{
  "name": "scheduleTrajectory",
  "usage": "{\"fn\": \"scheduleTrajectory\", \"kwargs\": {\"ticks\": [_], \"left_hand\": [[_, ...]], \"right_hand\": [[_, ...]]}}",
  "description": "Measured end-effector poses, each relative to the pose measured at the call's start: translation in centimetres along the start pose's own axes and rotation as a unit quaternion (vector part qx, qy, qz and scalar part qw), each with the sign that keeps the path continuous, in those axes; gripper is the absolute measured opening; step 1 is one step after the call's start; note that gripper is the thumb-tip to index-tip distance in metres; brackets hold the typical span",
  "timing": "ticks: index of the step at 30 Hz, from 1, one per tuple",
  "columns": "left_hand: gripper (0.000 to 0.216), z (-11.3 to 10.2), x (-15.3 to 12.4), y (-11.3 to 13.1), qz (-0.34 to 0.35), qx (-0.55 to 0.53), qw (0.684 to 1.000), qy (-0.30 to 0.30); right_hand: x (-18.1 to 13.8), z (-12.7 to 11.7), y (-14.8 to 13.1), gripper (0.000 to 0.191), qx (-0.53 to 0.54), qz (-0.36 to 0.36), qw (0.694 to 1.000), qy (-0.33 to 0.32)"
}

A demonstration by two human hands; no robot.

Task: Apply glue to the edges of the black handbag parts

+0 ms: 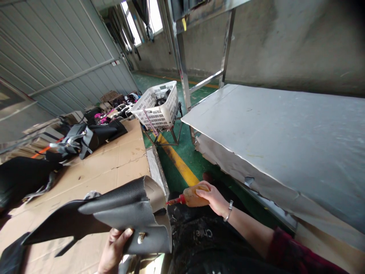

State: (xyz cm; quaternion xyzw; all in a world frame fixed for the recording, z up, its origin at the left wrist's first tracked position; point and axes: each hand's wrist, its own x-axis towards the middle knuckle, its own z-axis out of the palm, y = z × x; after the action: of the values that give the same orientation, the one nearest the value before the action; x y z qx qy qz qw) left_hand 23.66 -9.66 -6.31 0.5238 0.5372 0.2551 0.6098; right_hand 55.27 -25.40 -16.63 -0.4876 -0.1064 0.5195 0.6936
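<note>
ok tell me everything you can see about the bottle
The bottle is yellowish-brown, smudged and plastic-looking, with a red cap narrowing to a thin nozzle. It is held sideways in the right hand, nozzle pointing toward the open edge of the folded black sheet. Whether its tip touches the sheet is unclear.

grey wall (285, 53) | green floor (186, 146) | yellow stripe (180, 164) | bright windows (155, 17)

White, rectangular, perforated plastic basket (156, 117) holding dark items (162, 100), on a metal stand (173, 136); straight yellow stripe (179, 163) along the green floor (186, 146); broad, grey-covered tabletop (273, 129) at right; ribbed grey metal wall (54, 49) at left.
</note>
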Motion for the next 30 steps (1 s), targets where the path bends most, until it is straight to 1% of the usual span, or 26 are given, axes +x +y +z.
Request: {"fn": "scheduleTrajectory", "kwargs": {"ticks": [2, 6, 9, 12, 15, 18, 20, 23, 26, 28, 30], "left_hand": [[0.036, 0.0, 0.1, -0.1, -0.001, -0.001, 1.000, -0.003], [0.035, 0.1, 0.1, 0.0, -0.001, -0.007, 1.000, -0.010], [0.036, 0.1, -0.1, 0.1, -0.005, -0.016, 1.000, -0.006], [0.036, 0.0, -0.2, 0.1, -0.009, -0.025, 1.000, -0.004], [0.035, -0.4, -0.1, -0.4, -0.011, -0.030, 0.999, -0.004], [0.035, -1.2, 0.2, -1.2, -0.016, -0.041, 0.999, -0.009], [0.034, -1.8, 0.3, -1.8, -0.014, -0.047, 0.999, -0.015], [0.030, -2.6, 0.4, -2.4, -0.006, -0.046, 0.998, -0.029], [0.027, -2.7, -0.1, -2.5, -0.007, -0.045, 0.998, -0.045], [0.028, -2.2, -0.8, -2.4, -0.002, -0.043, 0.999, -0.026], [0.032, -1.2, -1.8, -2.1, 0.011, -0.046, 0.999, 0.013]], "right_hand": [[-0.2, -0.1, -0.1, 0.054, -0.003, -0.013, 1.000, -0.001], [-0.8, 0.0, -0.3, 0.051, -0.049, -0.038, 0.998, -0.034], [-0.9, -0.1, -0.2, 0.050, -0.079, -0.059, 0.995, -0.010], [-1.0, -0.4, -0.4, 0.047, -0.078, -0.081, 0.994, 0.013], [-1.5, -0.5, -0.8, 0.042, -0.089, -0.087, 0.992, -0.020], [-2.2, -0.4, -1.2, 0.038, -0.137, -0.093, 0.985, -0.044], [-2.5, -0.2, -1.3, 0.037, -0.164, -0.103, 0.980, -0.037], [-2.8, -0.1, -1.2, 0.036, -0.177, -0.121, 0.977, -0.011], [-2.7, -0.1, -0.9, 0.035, -0.178, -0.139, 0.974, 0.013], [-2.6, -0.2, -0.7, 0.035, -0.173, -0.142, 0.974, 0.026], [-2.5, -0.2, -0.6, 0.036, -0.158, -0.135, 0.978, 0.031]]}}
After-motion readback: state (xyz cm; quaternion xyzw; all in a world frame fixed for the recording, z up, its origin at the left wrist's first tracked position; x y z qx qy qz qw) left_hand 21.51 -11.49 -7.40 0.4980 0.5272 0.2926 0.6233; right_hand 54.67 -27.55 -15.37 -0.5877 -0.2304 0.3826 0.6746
